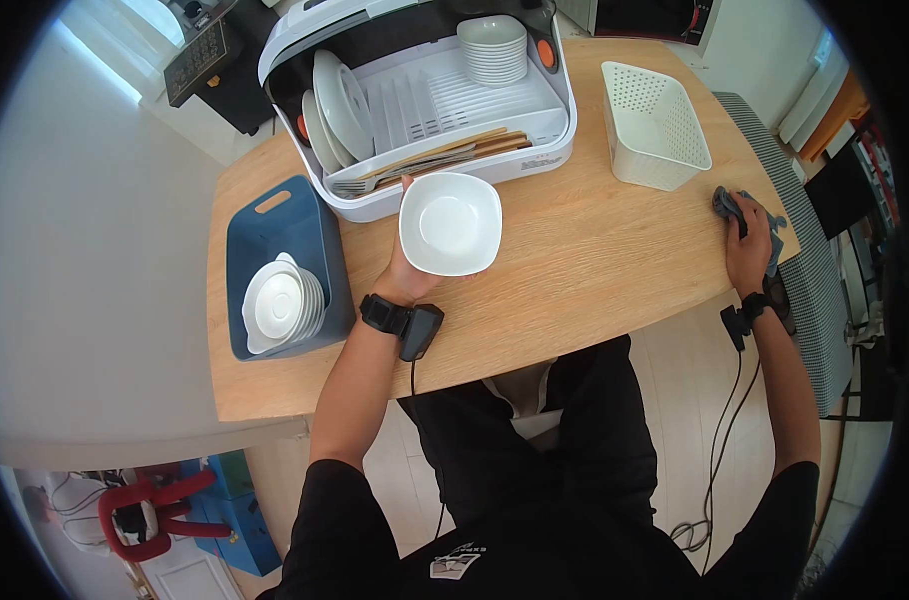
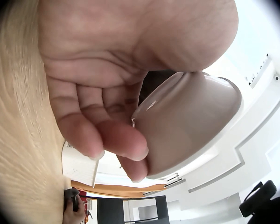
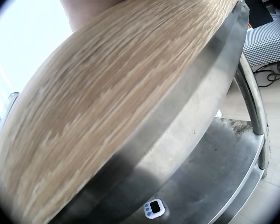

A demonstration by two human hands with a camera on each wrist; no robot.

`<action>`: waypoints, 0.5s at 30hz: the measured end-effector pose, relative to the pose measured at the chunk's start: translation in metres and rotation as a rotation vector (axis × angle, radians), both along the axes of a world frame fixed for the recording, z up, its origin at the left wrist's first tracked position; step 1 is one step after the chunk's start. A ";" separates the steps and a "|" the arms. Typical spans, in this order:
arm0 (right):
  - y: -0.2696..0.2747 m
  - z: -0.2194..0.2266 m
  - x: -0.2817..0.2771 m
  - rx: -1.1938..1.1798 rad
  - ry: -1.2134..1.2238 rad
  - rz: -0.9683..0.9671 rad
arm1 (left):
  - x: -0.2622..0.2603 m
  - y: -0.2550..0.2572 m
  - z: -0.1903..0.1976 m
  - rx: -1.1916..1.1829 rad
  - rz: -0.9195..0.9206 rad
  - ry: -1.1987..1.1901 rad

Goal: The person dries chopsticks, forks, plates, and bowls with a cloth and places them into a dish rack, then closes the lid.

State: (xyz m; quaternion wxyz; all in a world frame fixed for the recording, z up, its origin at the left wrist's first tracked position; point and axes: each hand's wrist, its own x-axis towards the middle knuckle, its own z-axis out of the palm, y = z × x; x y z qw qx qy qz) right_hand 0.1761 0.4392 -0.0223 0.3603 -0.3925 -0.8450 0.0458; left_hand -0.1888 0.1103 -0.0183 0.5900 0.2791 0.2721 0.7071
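Note:
My left hand [image 1: 403, 272] holds a white, rounded-square bowl [image 1: 451, 224] over the table in front of the dish box. In the left wrist view, the thumb side and curled fingers of the left hand [image 2: 98, 70] are against the outside of the tilted bowl [image 2: 191, 121]. At the table's right end, my right hand [image 1: 750, 250] grips a bunched dark grey cloth [image 1: 776, 240], partly covering it. Only a sliver of the right hand [image 3: 86, 11] shows in the right wrist view, and the cloth is hidden there.
A white dish box [image 1: 550, 150] with raised lid holds plates [image 1: 345, 100], stacked bowls [image 1: 493, 50], chopsticks and forks. The blue bin [image 1: 237, 235] at left holds stacked white bowls [image 1: 280, 305]. A perforated cream basket [image 1: 665, 150] stands at right. Below the table [image 3: 107, 93] is a metal shelf [image 3: 205, 158].

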 end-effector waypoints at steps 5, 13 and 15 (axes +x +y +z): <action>0.004 -0.001 0.001 0.017 -0.019 0.006 | 0.008 -0.002 0.008 -0.188 0.309 0.157; 0.007 -0.004 0.003 0.072 -0.046 0.039 | 0.004 -0.002 -0.001 -0.042 0.156 -0.095; 0.005 -0.002 0.002 0.069 -0.040 0.051 | 0.012 -0.002 0.009 -0.123 0.232 0.176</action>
